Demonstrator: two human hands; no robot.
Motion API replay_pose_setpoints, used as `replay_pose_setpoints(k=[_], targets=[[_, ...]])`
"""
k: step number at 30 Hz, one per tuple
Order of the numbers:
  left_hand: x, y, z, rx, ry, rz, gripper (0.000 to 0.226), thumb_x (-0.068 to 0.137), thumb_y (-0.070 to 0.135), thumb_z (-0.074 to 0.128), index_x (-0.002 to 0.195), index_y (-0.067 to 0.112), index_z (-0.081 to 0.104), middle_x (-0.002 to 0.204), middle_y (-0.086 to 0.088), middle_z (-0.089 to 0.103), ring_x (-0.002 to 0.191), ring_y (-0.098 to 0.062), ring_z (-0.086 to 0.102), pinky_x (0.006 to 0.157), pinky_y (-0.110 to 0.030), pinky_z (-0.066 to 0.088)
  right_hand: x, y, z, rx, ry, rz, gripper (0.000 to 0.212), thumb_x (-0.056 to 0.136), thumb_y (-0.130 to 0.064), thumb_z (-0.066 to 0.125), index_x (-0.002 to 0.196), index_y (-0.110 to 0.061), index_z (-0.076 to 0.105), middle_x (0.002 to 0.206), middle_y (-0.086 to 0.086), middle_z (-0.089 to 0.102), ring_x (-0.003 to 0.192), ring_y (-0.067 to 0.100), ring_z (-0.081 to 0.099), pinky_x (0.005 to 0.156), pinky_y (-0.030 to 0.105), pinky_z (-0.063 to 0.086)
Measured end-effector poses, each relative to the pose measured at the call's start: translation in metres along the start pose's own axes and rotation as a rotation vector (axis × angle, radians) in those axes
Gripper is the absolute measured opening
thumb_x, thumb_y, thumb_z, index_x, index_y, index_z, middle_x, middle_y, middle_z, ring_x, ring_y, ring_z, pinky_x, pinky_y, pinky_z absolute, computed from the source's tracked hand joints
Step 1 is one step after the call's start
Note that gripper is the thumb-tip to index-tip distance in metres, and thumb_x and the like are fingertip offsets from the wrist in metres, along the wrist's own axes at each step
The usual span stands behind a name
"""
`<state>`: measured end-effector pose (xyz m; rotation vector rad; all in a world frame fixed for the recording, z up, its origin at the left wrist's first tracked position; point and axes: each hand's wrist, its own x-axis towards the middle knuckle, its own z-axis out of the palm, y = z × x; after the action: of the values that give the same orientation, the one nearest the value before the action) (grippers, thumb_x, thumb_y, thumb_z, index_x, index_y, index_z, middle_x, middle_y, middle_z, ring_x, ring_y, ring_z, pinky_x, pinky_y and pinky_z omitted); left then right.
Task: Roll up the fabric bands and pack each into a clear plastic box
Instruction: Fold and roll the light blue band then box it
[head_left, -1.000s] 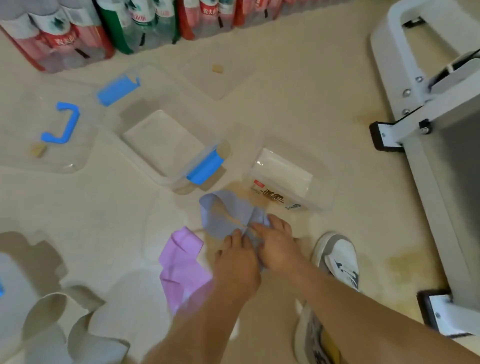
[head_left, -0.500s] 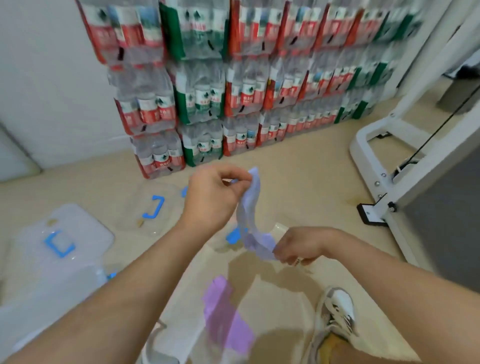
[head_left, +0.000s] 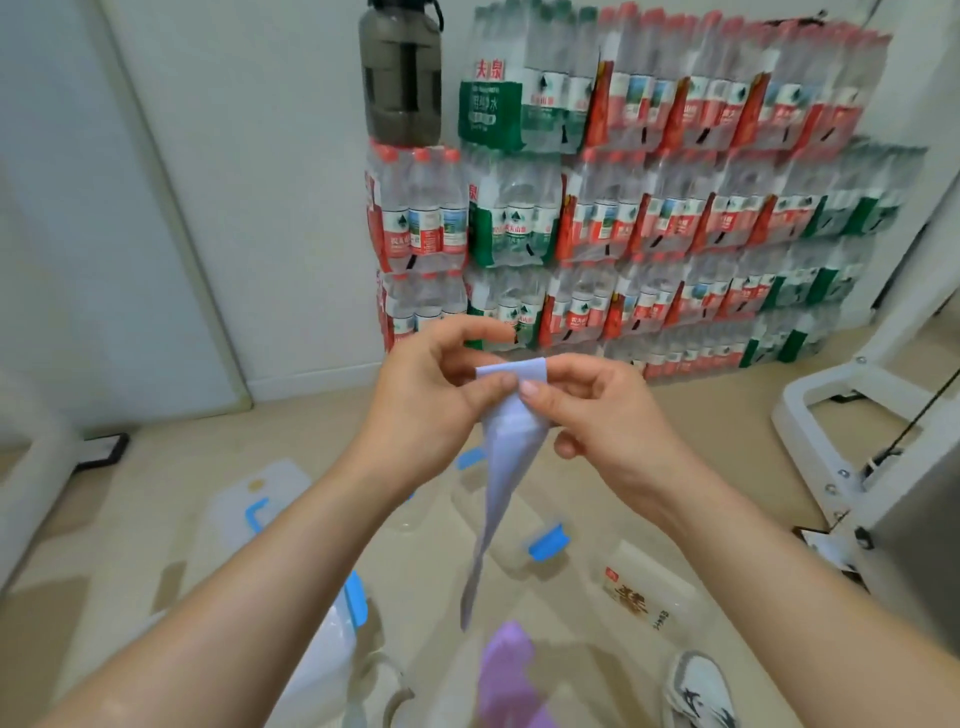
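Note:
A pale lilac-blue fabric band hangs in the air in front of me, its top edge folded over. My left hand and my right hand pinch that top edge from either side, thumbs meeting at the middle. The band's tail dangles down to about knee height. A purple band lies on the floor below. A clear plastic box with blue clips stands on the floor behind the hanging band. A smaller clear box with a printed label sits to its right.
Clear lids with blue handles lie on the floor at left, and another clear box near my left forearm. Stacked packs of water bottles line the wall, a dark jug on top. A white machine frame stands right. My shoe is bottom right.
Both hands lifted the lilac-blue band off the floor and came together at its top edge. My head tilted up from the floor toward the wall of bottles.

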<state>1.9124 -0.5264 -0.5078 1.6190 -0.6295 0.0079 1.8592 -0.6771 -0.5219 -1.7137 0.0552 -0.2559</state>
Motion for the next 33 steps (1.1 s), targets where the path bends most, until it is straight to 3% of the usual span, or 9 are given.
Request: replay_pose_setpoints(k=[5,8,10,16,18,21,24,27,33], targets=[[-0.009,-0.027,0.005,-0.227,-0.395,-0.325,0.064,0.073,0.005,0.078,0.126,0.024,0.048,0.114,-0.004,0.07,0.104,-0.016,0.066,0.085,-0.028,0.055,0.011,-0.011,-0.012,0.386,0.2,0.06,0.012,0.092,-0.007,0.058,0.084,-0.011,0.065,0.071,0.002,0.065,0.06,0.012,0.061,0.048,0.019,0.05],[-0.033,-0.052,0.035,-0.065,-0.693,-0.435,0.031,0.08,0.004,0.072,0.108,0.014,0.063,0.104,-0.002,0.069,0.096,-0.01,0.066,0.081,-0.021,0.052,0.021,-0.018,-0.013,0.603,0.289,0.078,0.013,0.095,-0.007,0.053,0.087,-0.012,0.063,0.083,0.006,0.065,0.063,0.016,0.064,0.047,0.021,0.052],[-0.043,-0.067,0.049,-0.029,-0.74,-0.45,0.007,0.087,0.005,0.065,0.093,0.007,0.067,0.093,-0.006,0.071,0.087,-0.012,0.066,0.076,-0.019,0.049,0.028,-0.015,-0.015,0.522,0.371,0.066,0.012,0.097,-0.011,0.051,0.092,-0.014,0.062,0.093,0.005,0.063,0.075,0.019,0.064,0.052,0.023,0.056],[-0.02,-0.072,0.025,0.0,-0.671,-0.598,0.011,0.093,0.014,0.057,0.083,0.009,0.06,0.064,-0.007,0.065,0.055,-0.023,0.056,0.06,-0.026,0.048,0.038,-0.002,-0.078,0.342,0.737,0.075,0.007,0.095,-0.015,0.056,0.099,-0.01,0.06,0.089,0.0,0.056,0.061,0.011,0.054,0.047,0.018,0.051],[-0.011,-0.071,0.014,0.079,-0.764,-0.593,0.019,0.092,0.019,0.059,0.075,0.012,0.06,0.062,-0.005,0.066,0.057,-0.023,0.058,0.065,-0.027,0.048,0.037,0.001,-0.084,0.31,0.691,0.084,0.013,0.093,-0.017,0.06,0.103,-0.01,0.062,0.092,0.003,0.059,0.067,0.014,0.054,0.045,0.017,0.047],[-0.004,-0.07,0.005,0.304,-0.977,-0.515,0.021,0.089,0.034,0.062,0.097,0.015,0.064,0.093,0.0,0.074,0.086,-0.018,0.068,0.083,-0.032,0.054,0.03,0.0,-0.072,0.232,0.553,0.048,0.009,0.091,-0.017,0.062,0.082,-0.016,0.061,0.072,-0.004,0.056,0.06,0.01,0.051,0.043,0.018,0.045],[0.005,-0.06,0.009,0.359,-0.636,-0.231,0.028,0.091,0.032,0.059,0.118,0.022,0.061,0.112,0.003,0.069,0.099,-0.014,0.065,0.089,-0.033,0.053,0.02,0.0,-0.047,0.197,0.385,0.031,0.014,0.09,-0.015,0.064,0.077,-0.015,0.058,0.057,-0.008,0.05,0.054,0.007,0.048,0.044,0.02,0.047],[0.016,-0.031,0.017,-0.062,-0.157,-0.213,0.029,0.092,0.028,0.056,0.118,0.017,0.063,0.097,0.0,0.07,0.077,-0.013,0.064,0.071,-0.031,0.056,0.015,0.004,-0.02,0.112,0.245,0.004,0.01,0.09,-0.014,0.063,0.082,-0.009,0.062,0.069,0.008,0.063,0.062,0.013,0.057,0.047,0.022,0.052],[0.026,-0.016,0.016,0.068,0.027,-0.045,0.016,0.088,0.012,0.064,0.078,0.021,0.073,0.054,0.01,0.065,0.044,-0.006,0.052,0.046,-0.022,0.045,0.017,0.013,0.006,-0.052,0.21,-0.05,0.023,0.097,-0.018,0.052,0.101,-0.007,0.072,0.091,0.015,0.073,0.076,0.021,0.071,0.061,0.036,0.061]])
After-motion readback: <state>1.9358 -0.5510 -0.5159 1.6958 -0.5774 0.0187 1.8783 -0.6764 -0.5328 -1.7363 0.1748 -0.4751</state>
